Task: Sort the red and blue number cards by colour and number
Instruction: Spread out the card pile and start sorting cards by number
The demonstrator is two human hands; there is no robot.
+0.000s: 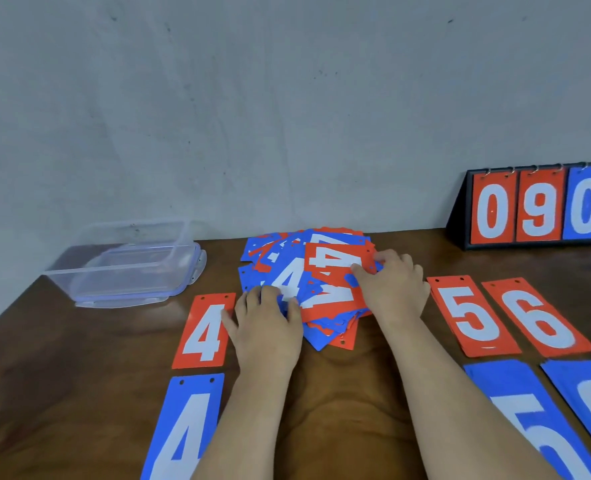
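The right hand [393, 287] pinches the red 4 card [335, 268] (right edge); left hand [266, 323] grips the pile [323, 336].

Messy red-blue card pile [308, 271] mid-table

Soft, even, rather dim light; a weak sheen lies on the table [339, 393] at 6 o'clock. Edges at 3 and 9 o'clock bend and blur.

A: Table's [339, 393] left side?
B: 4 on a red card [204, 330], 4 on a blue card [186, 431] by the front edge.
A: Pile [325, 327]?
B: 4 on its top red card [335, 268].
A: Right side?
B: Red 5 card [472, 317], red 6 card [538, 317], blue 5 card [529, 420]; scoreboard [536, 209]: 0 9 0.
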